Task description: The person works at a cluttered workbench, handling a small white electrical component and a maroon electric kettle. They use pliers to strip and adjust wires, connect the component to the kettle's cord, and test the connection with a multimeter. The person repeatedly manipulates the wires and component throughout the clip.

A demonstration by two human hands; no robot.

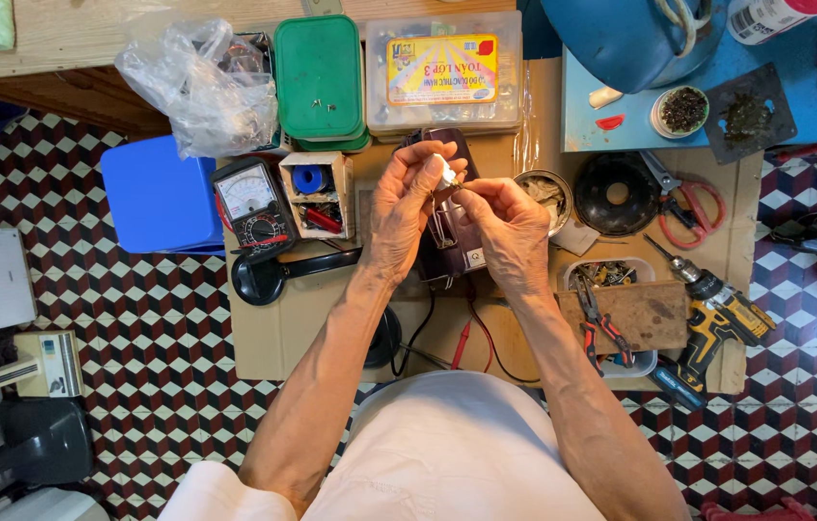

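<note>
The small white part (446, 173) sits above the centre of the sheet of cardboard (273, 338), pinched at the fingertips of both hands. The left hand (404, 217) closes its thumb and forefinger on the part from the 9 o'clock side; the right hand (510, 232) meets it from 4 o'clock, fingers curled and gripping the lower end. Directly beneath the hands lies a dark maroon device (452, 241), with red and black leads (471, 338) trailing toward 6 o'clock. At 9 o'clock of the hands stands an analog multimeter (252, 205), with a small open box of parts (317, 193) just beside it. At 12 o'clock rest a green lidded box (319, 77) and a clear plastic case with a yellow label (442, 72). At 3 o'clock lie red-handled scissors (688, 207); at 4 o'clock, a yellow-and-black cordless drill (717, 318) and red-handled pliers (601, 333) on a wooden block (645, 314).
</note>
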